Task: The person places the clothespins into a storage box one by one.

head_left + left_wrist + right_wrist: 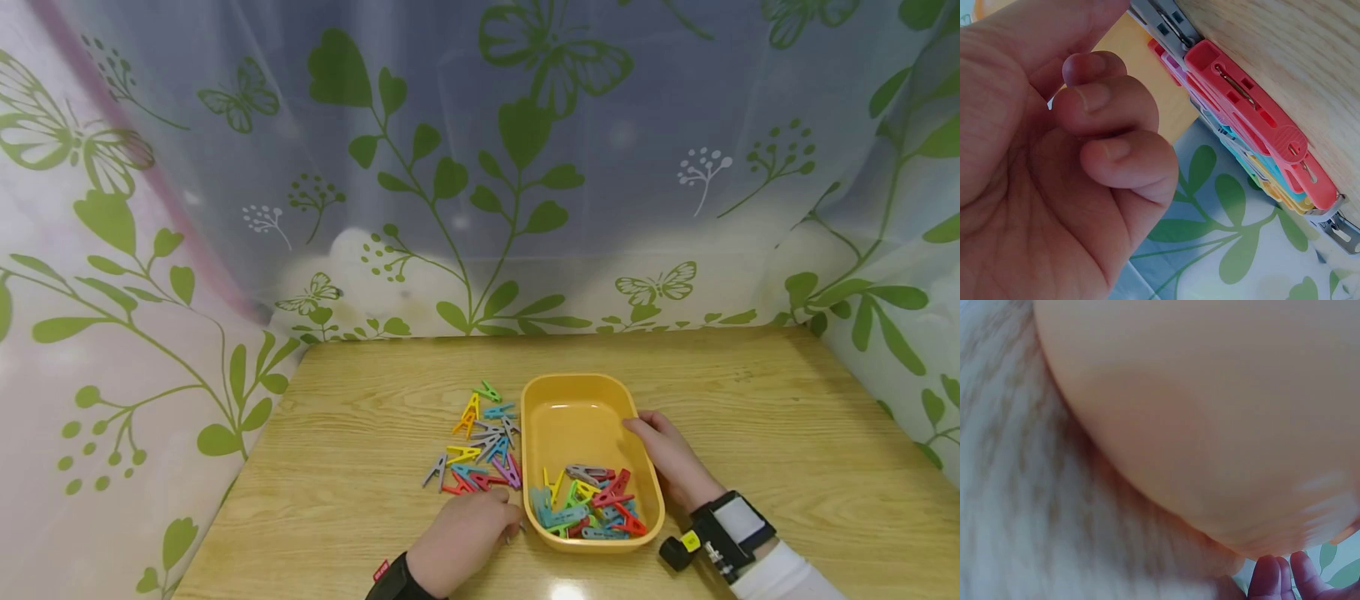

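Observation:
A yellow tray (577,381) stands on the wooden table (787,417) with several coloured clothespins (592,502) heaped at its near end. More clothespins (483,446) lie loose just left of it. My left hand (504,523) rests on the table at the near edge of that loose pile, fingers curled into the palm with nothing in them (1104,125); a red clothespin (1254,119) lies close beside the knuckles. My right hand (645,429) holds the tray's right side, thumb on the rim, fingertips (1279,575) against the outer wall (1210,412).
A sheer curtain (480,167) printed with green leaves and butterflies closes the table in at the back, left and right. Bare wood stretches to the right of the tray and at the far left.

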